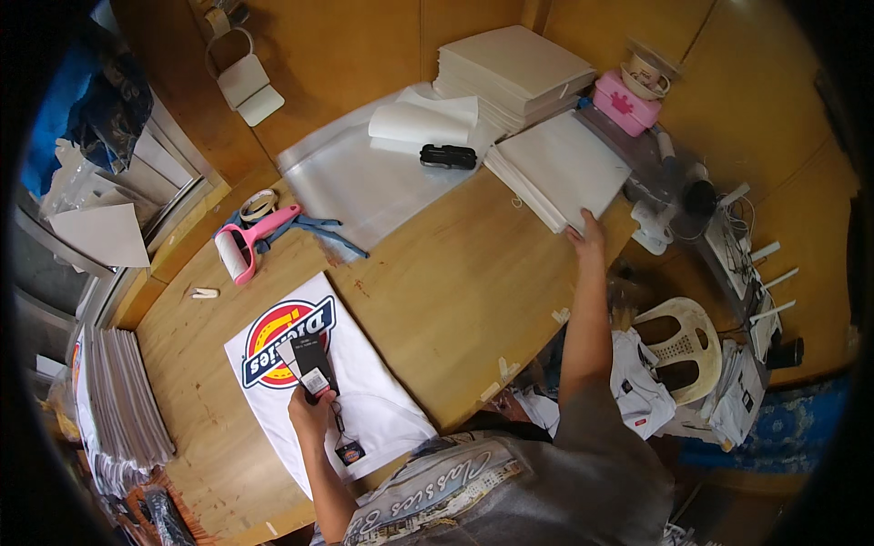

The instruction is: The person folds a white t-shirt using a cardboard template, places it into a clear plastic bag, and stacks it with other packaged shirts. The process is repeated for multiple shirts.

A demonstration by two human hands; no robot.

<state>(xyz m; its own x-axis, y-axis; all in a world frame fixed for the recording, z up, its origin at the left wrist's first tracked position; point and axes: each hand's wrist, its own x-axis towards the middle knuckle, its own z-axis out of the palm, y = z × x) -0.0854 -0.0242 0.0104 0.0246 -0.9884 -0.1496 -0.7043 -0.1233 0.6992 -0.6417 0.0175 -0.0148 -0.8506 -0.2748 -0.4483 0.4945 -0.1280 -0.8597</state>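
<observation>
A folded white T-shirt [378,400] with a large red, yellow and blue print lies on the wooden table at the near left. Over its print, my left hand [312,414] is closed on the black and white hang tags [309,358]. From these, a black cord runs down to a small dark tag [349,452] resting on the shirt. Out to the right, my right hand [587,235] pinches the near corner of a stack of white sheets [564,168]. How many sheets its fingers take in is hidden.
Behind the right hand stand a taller white stack [514,68] and a pink box [626,103]. Clear plastic [355,168], a white roll [423,120] and a black object [448,156] lie farther back. A pink lint roller [250,241] is at left; a plastic chair [701,341] at right.
</observation>
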